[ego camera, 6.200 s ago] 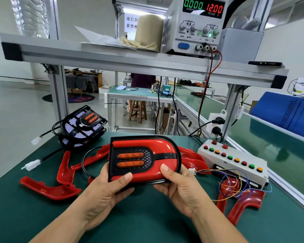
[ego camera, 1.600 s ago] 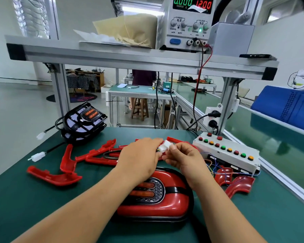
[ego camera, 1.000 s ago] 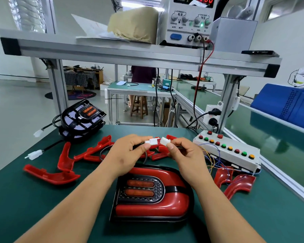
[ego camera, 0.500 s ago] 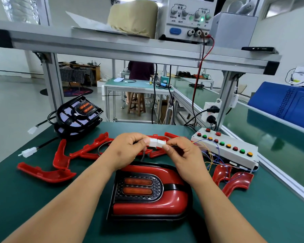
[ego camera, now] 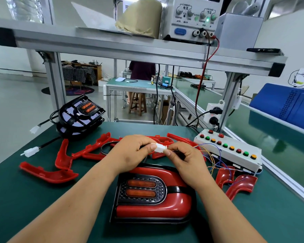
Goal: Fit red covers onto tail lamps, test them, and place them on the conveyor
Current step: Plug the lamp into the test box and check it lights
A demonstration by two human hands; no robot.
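Centre frame, both grips are grasping one thing. My left hand (ego camera: 133, 151) pinches one end of the white connector (ego camera: 159, 148) between thumb and forefinger, and my right hand (ego camera: 184, 163) pinches the other end. The two white halves touch, but I cannot tell whether they are fully seated. Thin coloured wires (ego camera: 209, 156) run from the right hand toward the button box (ego camera: 235, 155) at the right edge of the surface (ego camera: 25, 204). Just below the hands, in the lower centre, the tail lamp (ego camera: 153, 206) lies flat on the green surface with its red cover on. Its two orange strips sit in a black grille toward the left. Loose red covers (ego camera: 47, 173) lie scattered to the left and behind the hands. Two more red pieces (ego camera: 240, 186) rest near the button box. At middle left a stack of black lamps (ego camera: 81, 114) sits at the far edge, with a white plug (ego camera: 31, 152) on a black lead nearby. On the shelf at the top stands the power supply (ego camera: 191, 16), a green light glowing.
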